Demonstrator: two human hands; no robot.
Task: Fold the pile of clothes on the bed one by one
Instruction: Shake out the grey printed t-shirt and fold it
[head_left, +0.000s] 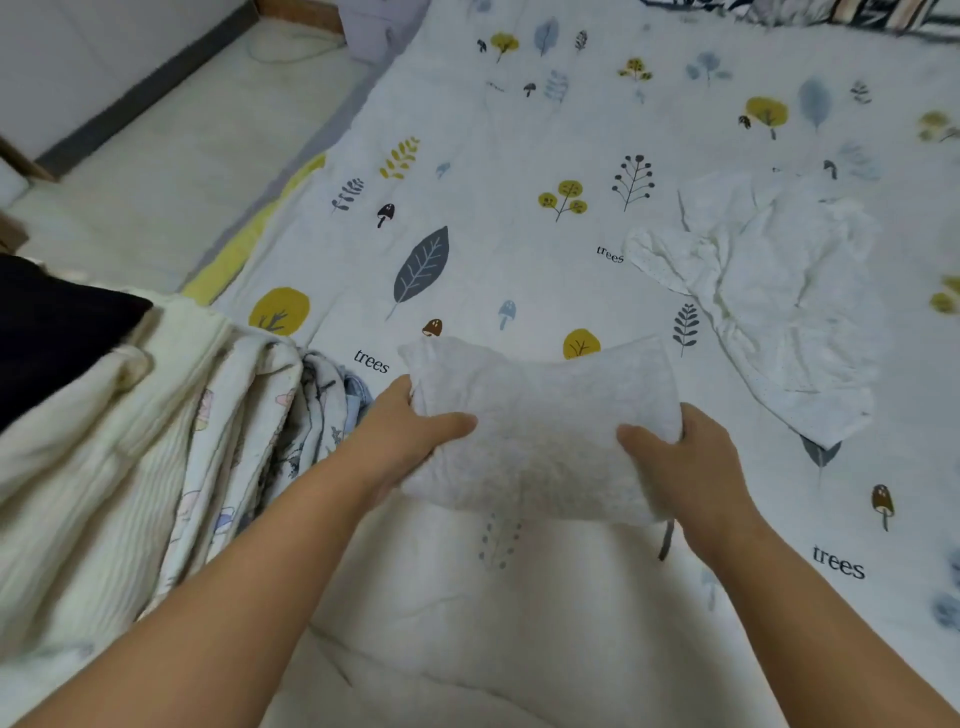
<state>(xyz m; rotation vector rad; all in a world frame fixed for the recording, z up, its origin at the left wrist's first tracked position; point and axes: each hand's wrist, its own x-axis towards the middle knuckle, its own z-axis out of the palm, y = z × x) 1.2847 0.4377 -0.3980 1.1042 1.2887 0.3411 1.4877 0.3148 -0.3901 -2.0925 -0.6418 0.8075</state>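
1. Folded pale grey garment (545, 431): compact rectangle, held between both hands over the printed bedsheet (519, 156), low above it or just resting on it; cannot tell which. It looks already folded, so this piece seems at the carry-or-set-down stage.
2. Left hand (410, 431): grasps the garment's left edge, thumb laid on top, fingers curled under and out of sight.
3. Right hand (675, 457): grasps the right edge the same way, thumb on top pointing inward, fingers tucked beneath.
4. A thin dark cord (666, 540) hangs from the garment's near right corner, just below the right thumb.
5. Beyond the right hand's fingers, well apart: a crumpled white garment (769, 291) lies spread and unfolded on the sheet. Judged still to do.
6. Just beside the left hand's fingers, on their outer side: a heap of cream and printed fabrics (171, 447), loosely layered, with a dark cloth (52, 322) on its far edge. Whether this is waiting clothes or bedding cannot be told.
7. Progress, as a judgement: one piece folded and in hand; at least the white garment remains, possibly more in the heap.
8. Beyond the sheet's far left edge: pale floor (182, 156).
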